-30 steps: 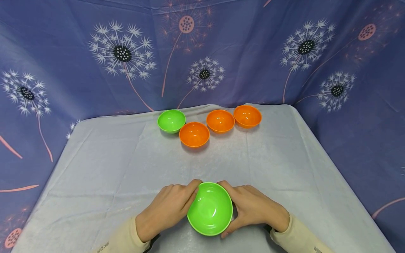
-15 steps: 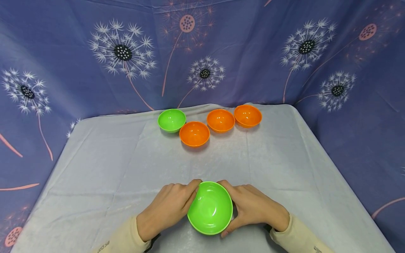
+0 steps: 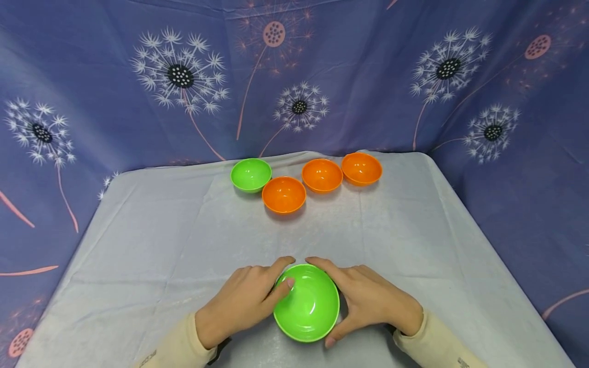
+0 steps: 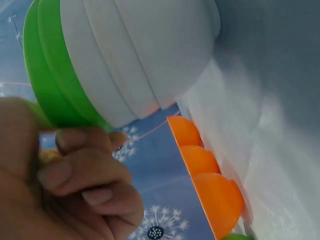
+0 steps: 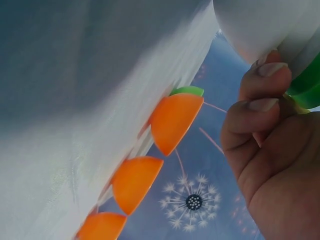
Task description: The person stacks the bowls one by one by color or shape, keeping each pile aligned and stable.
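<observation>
A stack of nested bowls stands at the near middle of the table. The head view shows only its top green bowl (image 3: 309,306); from the left wrist, green bowls (image 4: 55,65) sit above several white bowls (image 4: 150,45). My left hand (image 3: 241,299) holds the stack's left side, its thumb over the rim above the green inside and its index finger along the far rim. On the other side my right hand (image 3: 372,301) curls round the stack, index finger at the far rim and thumb at the near right. Curled right fingers (image 5: 262,107) lie by the white bowls.
Toward the table's far edge stand a green bowl (image 3: 251,175) and three orange bowls, the left (image 3: 284,195), middle (image 3: 322,175) and right (image 3: 361,169). A pale cloth (image 3: 152,245) covers the table. Blue dandelion-print curtains (image 3: 368,76) enclose its back and sides.
My left thumb has parted from the index finger and now lies over the bowl's inside. My right index finger has shifted left along the far rim. The stack has stayed in place.
</observation>
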Demonstrator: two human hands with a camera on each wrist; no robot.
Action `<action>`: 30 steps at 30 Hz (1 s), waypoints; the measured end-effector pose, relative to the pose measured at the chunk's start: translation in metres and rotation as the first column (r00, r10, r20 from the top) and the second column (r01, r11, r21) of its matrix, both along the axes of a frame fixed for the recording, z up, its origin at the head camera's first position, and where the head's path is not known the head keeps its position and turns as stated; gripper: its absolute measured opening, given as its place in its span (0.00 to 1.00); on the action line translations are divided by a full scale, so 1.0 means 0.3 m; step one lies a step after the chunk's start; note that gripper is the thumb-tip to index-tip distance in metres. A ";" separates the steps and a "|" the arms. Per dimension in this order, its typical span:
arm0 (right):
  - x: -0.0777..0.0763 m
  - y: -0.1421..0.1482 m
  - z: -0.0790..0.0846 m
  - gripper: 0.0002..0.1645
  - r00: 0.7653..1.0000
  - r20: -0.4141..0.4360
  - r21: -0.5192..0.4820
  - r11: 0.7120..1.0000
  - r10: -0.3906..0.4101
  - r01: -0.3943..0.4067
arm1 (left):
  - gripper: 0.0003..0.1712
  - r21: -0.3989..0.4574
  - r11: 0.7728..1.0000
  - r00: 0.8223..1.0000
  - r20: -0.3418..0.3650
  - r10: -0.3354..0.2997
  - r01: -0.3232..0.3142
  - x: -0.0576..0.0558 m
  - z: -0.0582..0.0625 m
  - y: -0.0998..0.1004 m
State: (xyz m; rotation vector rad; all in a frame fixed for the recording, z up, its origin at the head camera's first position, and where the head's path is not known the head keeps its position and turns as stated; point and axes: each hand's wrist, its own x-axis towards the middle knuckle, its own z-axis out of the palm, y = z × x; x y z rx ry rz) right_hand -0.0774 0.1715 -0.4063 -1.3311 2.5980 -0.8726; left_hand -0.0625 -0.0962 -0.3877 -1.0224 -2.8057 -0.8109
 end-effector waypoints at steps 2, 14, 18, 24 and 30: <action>-0.001 0.002 0.001 0.78 1.000 -0.018 -0.012 1.000 0.022 -0.022 | 0.27 0.012 0.999 0.999 0.029 -0.033 0.033 0.001 0.004 -0.008; -0.003 -0.005 0.011 0.71 0.999 0.018 -0.041 0.998 0.046 -0.046 | 0.62 0.064 0.983 0.978 0.105 -0.179 0.173 0.005 0.015 -0.022; -0.004 -0.005 0.010 0.70 0.998 0.019 -0.038 0.998 0.052 -0.051 | 0.62 0.053 0.982 0.977 0.098 -0.187 0.183 0.001 0.012 -0.024; -0.003 -0.005 0.009 0.71 0.998 0.020 -0.036 0.998 0.054 -0.053 | 0.64 0.023 0.980 0.978 0.062 -0.198 0.197 -0.002 0.014 -0.030; -0.006 -0.005 0.009 0.71 0.999 0.016 -0.039 0.998 0.045 -0.044 | 0.61 0.025 0.980 0.979 0.052 -0.197 0.196 -0.007 0.014 -0.030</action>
